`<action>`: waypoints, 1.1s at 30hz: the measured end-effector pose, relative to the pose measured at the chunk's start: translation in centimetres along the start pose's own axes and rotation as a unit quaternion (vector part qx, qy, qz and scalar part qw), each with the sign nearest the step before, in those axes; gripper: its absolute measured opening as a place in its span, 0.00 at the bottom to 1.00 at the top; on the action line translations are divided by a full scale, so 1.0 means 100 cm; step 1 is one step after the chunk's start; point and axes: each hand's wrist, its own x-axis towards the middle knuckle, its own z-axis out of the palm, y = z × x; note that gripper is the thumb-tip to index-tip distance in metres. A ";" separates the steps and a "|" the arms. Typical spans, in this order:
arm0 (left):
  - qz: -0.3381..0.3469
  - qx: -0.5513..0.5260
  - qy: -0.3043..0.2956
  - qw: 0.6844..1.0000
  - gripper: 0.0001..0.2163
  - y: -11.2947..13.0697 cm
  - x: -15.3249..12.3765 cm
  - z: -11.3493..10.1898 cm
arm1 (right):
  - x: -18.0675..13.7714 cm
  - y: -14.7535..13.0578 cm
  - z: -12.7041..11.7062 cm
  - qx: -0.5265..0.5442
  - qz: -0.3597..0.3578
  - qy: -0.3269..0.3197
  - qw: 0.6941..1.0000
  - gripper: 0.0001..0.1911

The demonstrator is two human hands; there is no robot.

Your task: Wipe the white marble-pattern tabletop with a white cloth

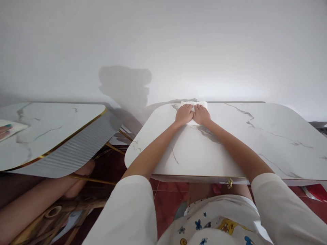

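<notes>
Near the far edge of a white marble-patterned table [173,160], a white cloth or tissue [194,103] is spread out. My left hand [184,114] lies flat on it, fingers pointing toward the wall. Right beside it, thumbs close together, my right hand [201,114] presses on the same white piece, also flat. Its back edge shows beyond my fingertips, and a small part shows below my hands. The rest is hidden under my palms. Both arms reach straight out over the tabletop.
A second marble-patterned table [61,119] with gold trim stands on the left. Another person's hand [5,130] rests there on a white cloth [17,126]. A wall [204,47] rises behind both tables. A wooden chair [58,212] is low at left; a gold knob [230,183] juts out in front.
</notes>
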 end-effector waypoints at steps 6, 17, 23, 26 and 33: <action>0.004 0.003 0.006 1.000 0.18 0.009 -0.028 -0.006 | -0.033 -0.015 -0.011 -0.001 0.005 -0.010 1.000 0.29; 0.038 0.028 -0.015 0.999 0.21 0.035 -0.107 -0.036 | -0.111 -0.057 -0.022 0.033 0.014 0.008 0.999 0.29; 0.036 0.039 -0.010 0.999 0.22 0.053 -0.156 -0.054 | -0.157 -0.080 -0.037 0.046 0.002 -0.027 0.999 0.30; 0.019 0.054 -0.007 0.998 0.23 0.062 -0.176 -0.057 | -0.176 -0.086 -0.045 0.045 -0.011 -0.038 0.998 0.31; -0.017 0.029 -0.002 0.999 0.23 0.088 -0.183 -0.054 | -0.197 -0.072 -0.052 0.054 -0.016 -0.047 0.997 0.31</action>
